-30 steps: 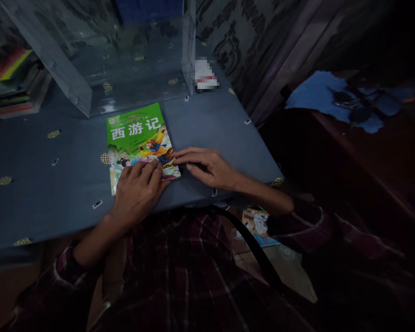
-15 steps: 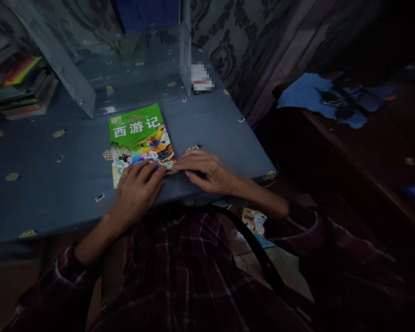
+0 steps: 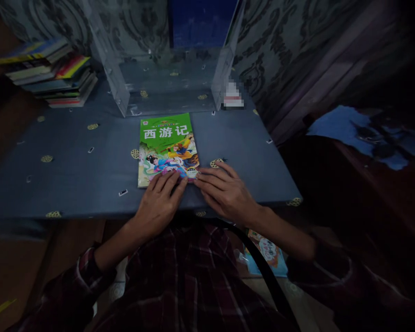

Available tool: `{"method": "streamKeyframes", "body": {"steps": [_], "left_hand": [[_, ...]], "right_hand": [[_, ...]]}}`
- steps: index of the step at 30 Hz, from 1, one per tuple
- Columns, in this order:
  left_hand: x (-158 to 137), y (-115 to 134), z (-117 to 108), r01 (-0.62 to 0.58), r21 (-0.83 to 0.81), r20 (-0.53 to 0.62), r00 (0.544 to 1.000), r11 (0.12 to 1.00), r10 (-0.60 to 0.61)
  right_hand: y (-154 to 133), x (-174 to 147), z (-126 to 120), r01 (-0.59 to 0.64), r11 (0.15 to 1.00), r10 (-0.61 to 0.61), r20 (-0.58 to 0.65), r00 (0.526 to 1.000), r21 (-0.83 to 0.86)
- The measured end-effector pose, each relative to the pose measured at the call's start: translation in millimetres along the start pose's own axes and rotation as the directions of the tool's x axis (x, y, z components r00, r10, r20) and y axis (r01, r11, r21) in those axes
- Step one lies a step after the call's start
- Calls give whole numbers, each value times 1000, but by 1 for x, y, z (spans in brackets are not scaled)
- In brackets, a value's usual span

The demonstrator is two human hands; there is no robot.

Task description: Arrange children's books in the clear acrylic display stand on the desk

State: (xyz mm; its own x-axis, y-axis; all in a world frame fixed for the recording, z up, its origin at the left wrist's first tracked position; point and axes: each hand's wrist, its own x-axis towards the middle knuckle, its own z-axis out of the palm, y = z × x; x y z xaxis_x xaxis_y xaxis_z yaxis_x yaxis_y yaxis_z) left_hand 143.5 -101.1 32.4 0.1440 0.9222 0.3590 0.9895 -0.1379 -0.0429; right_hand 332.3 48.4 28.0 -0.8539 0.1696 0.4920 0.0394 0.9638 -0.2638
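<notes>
book point(image 3: 166, 145) flat on table point(image 3: 72, 180); both hands' fingers point(image 3: 169, 180) on near edge

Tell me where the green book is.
The green book lies flat mid-table in the head view, just before the clear stand, with both hands, left and right, at its near edge.

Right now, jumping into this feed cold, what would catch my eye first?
The bright green picture book lying flat on the blue-grey table, just in front of a clear acrylic stand. Both hands rest at its near edge: the left hand with fingertips on the cover, the right hand at its lower right corner. A stack of books sits at the table's far left.
</notes>
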Motion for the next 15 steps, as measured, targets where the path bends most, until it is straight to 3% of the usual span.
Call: {"method": "streamKeyframes", "body": {"steps": [4, 10, 15], "left_hand": [[-23, -12, -7, 62, 39, -78, 995, 997, -58], [-54, -24, -13, 210, 30, -114, 972, 977, -206], [-59, -21, -7, 195, 50, -164, 969, 980, -184]], "right_hand": [[-25, 12, 13, 22, 1000, -21, 17, 1000, -20], [-76, 44, 54, 23, 1000, -21, 146, 989, -9], [-80, 36, 59, -43, 998, 50, 138, 989, -48]]}}
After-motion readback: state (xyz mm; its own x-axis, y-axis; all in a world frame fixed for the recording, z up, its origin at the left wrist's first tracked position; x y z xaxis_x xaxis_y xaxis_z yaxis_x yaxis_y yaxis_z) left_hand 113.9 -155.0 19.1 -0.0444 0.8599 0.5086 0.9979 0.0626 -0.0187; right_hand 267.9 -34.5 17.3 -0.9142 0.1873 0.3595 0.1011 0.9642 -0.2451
